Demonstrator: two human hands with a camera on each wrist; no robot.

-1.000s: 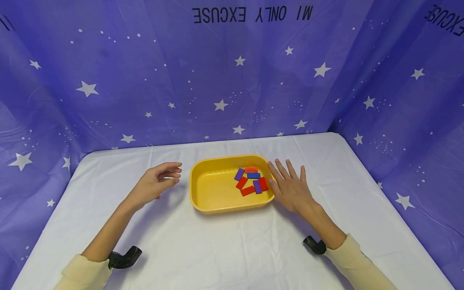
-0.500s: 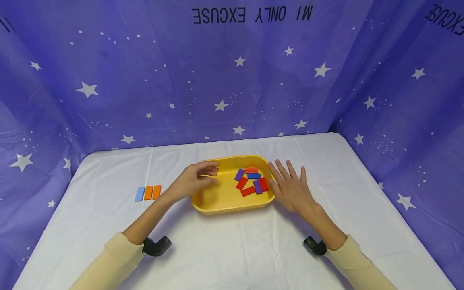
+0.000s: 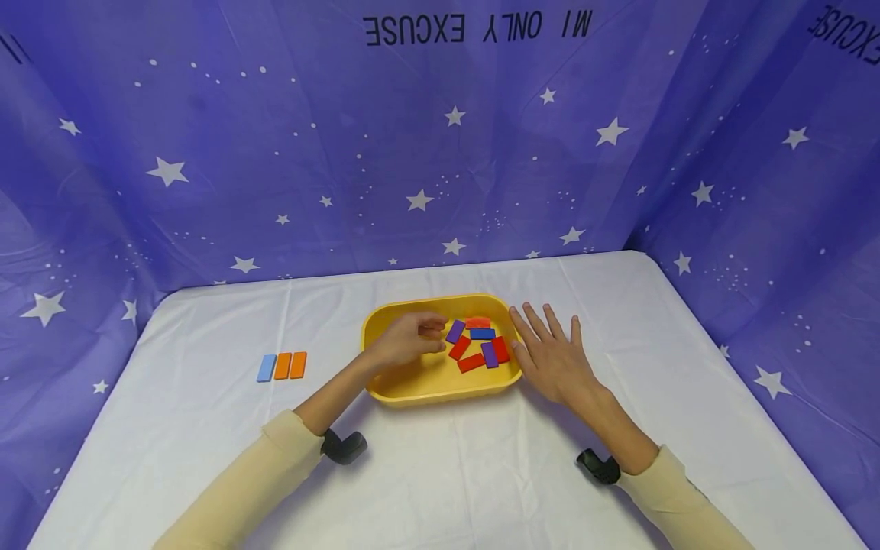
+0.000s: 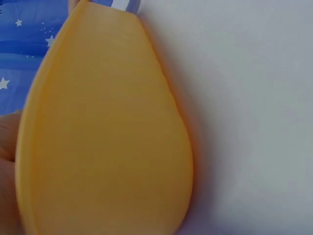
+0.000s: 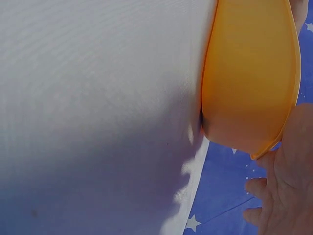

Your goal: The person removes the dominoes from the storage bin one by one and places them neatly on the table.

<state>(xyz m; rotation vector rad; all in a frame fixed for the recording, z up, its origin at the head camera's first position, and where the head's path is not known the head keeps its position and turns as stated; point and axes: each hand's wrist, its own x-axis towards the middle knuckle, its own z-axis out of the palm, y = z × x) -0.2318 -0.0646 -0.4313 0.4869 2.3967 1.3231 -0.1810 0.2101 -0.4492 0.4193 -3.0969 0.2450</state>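
Note:
A yellow plastic tray (image 3: 406, 397) stands mid-table. On its right side lie several small flat blocks: red (image 3: 471, 363), purple (image 3: 455, 331), blue (image 3: 483, 334) and an orange-red one (image 3: 477, 322). My left hand (image 3: 404, 340) hangs over the tray, fingers loosely bent with nothing between them, fingertips close to the nearest purple block. In the left wrist view the tray's outer wall (image 4: 107, 122) covers most of that hand. Fingers spread and straight, my right hand (image 3: 553, 359) rests at the tray's right rim; its palm (image 5: 293, 171) shows in the right wrist view.
Left of the tray, a light blue block (image 3: 266, 368) and two orange blocks (image 3: 290, 365) lie side by side on the white tablecloth (image 3: 447, 473). A purple star-patterned curtain (image 3: 385, 153) hangs behind the table and along its sides. Black wrist cameras (image 3: 344, 448) sit on both forearms.
My left hand has moved right, from beside the tray to over it, uncovering the light blue and orange blocks on the left. The right hand has stayed put.

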